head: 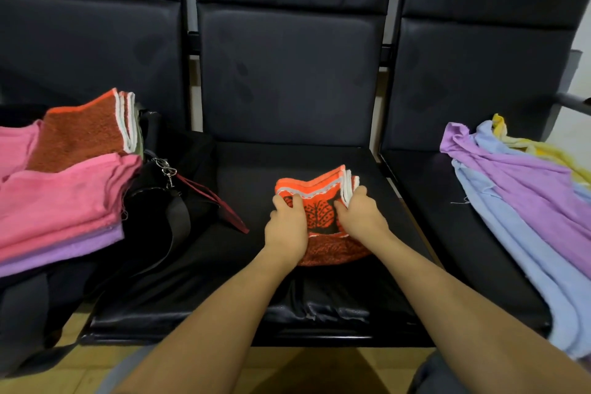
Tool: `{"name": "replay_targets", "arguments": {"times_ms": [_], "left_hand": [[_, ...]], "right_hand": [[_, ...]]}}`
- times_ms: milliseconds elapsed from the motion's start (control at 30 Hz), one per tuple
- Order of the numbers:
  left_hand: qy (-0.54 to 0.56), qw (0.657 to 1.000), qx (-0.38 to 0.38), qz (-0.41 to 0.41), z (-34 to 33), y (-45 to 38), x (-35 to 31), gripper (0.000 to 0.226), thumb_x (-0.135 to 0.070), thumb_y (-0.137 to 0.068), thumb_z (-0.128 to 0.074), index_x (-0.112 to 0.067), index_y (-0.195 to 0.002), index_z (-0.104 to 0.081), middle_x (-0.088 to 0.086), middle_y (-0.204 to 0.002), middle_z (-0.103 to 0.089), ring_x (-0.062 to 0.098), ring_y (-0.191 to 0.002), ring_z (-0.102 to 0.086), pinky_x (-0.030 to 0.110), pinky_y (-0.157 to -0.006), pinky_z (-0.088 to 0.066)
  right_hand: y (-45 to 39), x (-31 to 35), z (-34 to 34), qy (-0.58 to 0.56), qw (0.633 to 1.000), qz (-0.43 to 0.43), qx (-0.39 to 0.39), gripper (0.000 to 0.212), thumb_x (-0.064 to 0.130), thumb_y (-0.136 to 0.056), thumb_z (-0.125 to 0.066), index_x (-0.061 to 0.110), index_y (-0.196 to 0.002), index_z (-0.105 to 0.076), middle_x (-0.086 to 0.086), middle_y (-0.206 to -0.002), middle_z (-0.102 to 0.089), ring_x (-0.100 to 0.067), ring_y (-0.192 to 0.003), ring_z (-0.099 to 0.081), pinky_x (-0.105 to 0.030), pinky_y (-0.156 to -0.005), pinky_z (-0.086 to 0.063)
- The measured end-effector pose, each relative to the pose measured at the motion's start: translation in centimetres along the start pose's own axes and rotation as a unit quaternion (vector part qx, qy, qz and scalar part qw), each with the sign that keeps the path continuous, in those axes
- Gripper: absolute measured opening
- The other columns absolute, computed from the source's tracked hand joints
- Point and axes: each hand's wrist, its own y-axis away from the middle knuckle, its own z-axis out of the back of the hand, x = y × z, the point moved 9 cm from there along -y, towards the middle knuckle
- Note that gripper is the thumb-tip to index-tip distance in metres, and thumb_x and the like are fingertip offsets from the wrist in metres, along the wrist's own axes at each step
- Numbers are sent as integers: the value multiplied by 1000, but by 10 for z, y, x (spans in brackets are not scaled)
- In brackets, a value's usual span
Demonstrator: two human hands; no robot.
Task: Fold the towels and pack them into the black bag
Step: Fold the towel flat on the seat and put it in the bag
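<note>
Orange towel (pixel 319 201), both hands gripping edges

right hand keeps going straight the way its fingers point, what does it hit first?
The right hand points away from the person, its fingers gripping the orange towel. Straight on, it would cross that towel's white-edged far corner, then bare seat, and probably meet the middle chair's backrest; depth is unclear.
</note>
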Motion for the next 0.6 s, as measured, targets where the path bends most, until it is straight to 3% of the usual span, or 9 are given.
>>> {"name": "replay_targets", "arguments": {"times_ms": [267,467,600], "left_hand": [[-68,989,-133,0,102,15,30,44,-12,-97,-39,-9,-139,-28,20,-134,-31,35,-105,-53,41,-77,-47],[-131,971,-200,-13,175,18,69,43,-14,-96,-46,-10,-137,-31,20,-133,-33,33,-98,-55,37,-62,-37],[-154,962,-223,18,224,21,109,41,-14,-91,-55,-11,-130,-43,19,-124,-42,33,-95,-58,39,-61,-46]], "right_hand": [[40,87,32,-48,985,147,-75,29,37,-97,-47,13,-108,-34,-3,-95,-52,-21,-78,-52,-34,-68,-41],[70,164,42,-63,968,209,-123,37,40,-97,-44,9,-116,-36,-10,-103,-61,-31,-88,-62,-45,-75,-50],[86,224,38,-83,957,247,-125,38,40,-98,-44,8,-116,-36,-12,-106,-60,-33,-92,-61,-38,-70,-44]]}}
